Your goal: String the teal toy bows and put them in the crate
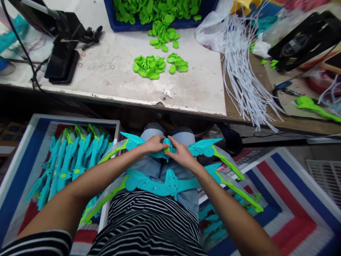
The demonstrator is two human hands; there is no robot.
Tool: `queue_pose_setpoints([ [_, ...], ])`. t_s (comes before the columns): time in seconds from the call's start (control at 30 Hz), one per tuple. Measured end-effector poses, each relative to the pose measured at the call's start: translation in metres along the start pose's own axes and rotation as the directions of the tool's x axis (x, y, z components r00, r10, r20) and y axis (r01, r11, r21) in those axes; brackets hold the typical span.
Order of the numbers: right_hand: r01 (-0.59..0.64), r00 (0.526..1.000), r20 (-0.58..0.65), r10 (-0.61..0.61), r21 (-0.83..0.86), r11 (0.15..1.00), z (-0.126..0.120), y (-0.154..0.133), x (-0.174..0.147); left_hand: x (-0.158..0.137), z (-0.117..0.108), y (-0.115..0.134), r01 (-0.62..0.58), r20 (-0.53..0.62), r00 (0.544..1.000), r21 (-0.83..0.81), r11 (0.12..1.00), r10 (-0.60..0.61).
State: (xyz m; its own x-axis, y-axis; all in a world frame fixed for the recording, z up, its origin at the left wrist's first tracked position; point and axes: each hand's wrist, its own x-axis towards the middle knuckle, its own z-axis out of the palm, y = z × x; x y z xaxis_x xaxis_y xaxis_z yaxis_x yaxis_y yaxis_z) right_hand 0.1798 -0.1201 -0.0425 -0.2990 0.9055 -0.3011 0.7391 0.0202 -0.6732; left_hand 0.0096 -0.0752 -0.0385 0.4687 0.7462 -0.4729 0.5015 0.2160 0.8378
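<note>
Across my lap lie two turquoise bow-shaped plastic parts with lime-green end arms. My left hand (155, 144) is closed at the middle of the farther turquoise bow-shaped part (204, 148), gripping it from the left. From the right, my right hand (181, 153) grips the same middle, thumb and fingers bent around it. A small lime-green plastic piece (166, 148) sits between my fingertips against the part's centre; whether it is fully seated I cannot tell. Closer to my body rests the second turquoise bow-shaped part (157, 187), its raised centre showing several small holes.
Loose lime-green pieces (149, 66) lie on the worktable (106, 78) near a blue bin (128, 26) full of them. White cords (239, 67) hang over its edge. Striped containers stand left (16, 199) and right (301, 199), holding turquoise parts. A black phone stand (62, 64) is at left.
</note>
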Motion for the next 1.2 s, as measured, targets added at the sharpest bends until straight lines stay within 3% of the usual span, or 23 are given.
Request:
queue_pose_setpoints([
  [0.17,-0.045,0.998,0.039,0.046,-0.039,0.998,-0.004,-0.012,0.002,0.003,0.002,-0.003,-0.049,0.033,0.998,-0.015,0.999,0.05],
  [0.3,-0.051,0.999,0.007,0.051,-0.043,0.998,0.002,-0.012,0.003,0.001,0.002,-0.01,-0.139,-0.036,0.988,0.185,0.973,0.148],
  [0.47,0.073,0.995,-0.056,-0.081,-0.138,0.988,0.012,-0.007,-0.002,-0.002,-0.002,-0.016,-0.161,-0.038,0.982,0.363,0.918,0.187],
  [0.57,0.198,0.974,-0.073,-0.214,-0.179,0.964,-0.005,-0.011,0.002,-0.004,-0.002,-0.011,-0.134,-0.048,0.985,0.408,0.903,0.168],
  [0.67,0.278,0.894,-0.299,-0.335,-0.218,0.936,-0.052,-0.021,0.029,-0.015,0.006,-0.005,-0.139,-0.161,0.953,0.517,0.844,0.256],
  [0.73,0.212,0.783,-0.512,-0.354,-0.315,0.925,-0.091,-0.028,0.064,-0.028,0.017,-0.005,-0.196,-0.18,0.907,0.619,0.761,0.38],
  [0.8,0.122,0.721,-0.586,-0.37,-0.418,0.9,-0.127,-0.034,0.107,-0.039,0.029,-0.01,-0.262,-0.116,0.879,0.695,0.67,0.463],
  [0.9,0.047,0.749,-0.566,-0.344,-0.473,0.88,-0.157,-0.04,0.169,-0.044,0.041,-0.019,-0.268,-0.022,0.895,0.771,0.577,0.445],
  [1.0,-0.023,0.804,-0.533,-0.263,-0.469,0.883,-0.164,-0.046,0.204,-0.038,0.039,-0.019,-0.194,-0.03,0.929,0.811,0.553,0.37],
  [1.1,-0.042,0.851,-0.471,-0.233,-0.502,0.864,-0.169,-0.048,0.204,-0.034,0.025,-0.004,-0.203,0.003,0.948,0.777,0.597,0.318],
  [1.2,-0.03,0.909,-0.369,-0.195,-0.524,0.851,-0.186,-0.045,0.182,-0.034,0.007,0.014,-0.248,0.074,0.959,0.68,0.69,0.272],
])
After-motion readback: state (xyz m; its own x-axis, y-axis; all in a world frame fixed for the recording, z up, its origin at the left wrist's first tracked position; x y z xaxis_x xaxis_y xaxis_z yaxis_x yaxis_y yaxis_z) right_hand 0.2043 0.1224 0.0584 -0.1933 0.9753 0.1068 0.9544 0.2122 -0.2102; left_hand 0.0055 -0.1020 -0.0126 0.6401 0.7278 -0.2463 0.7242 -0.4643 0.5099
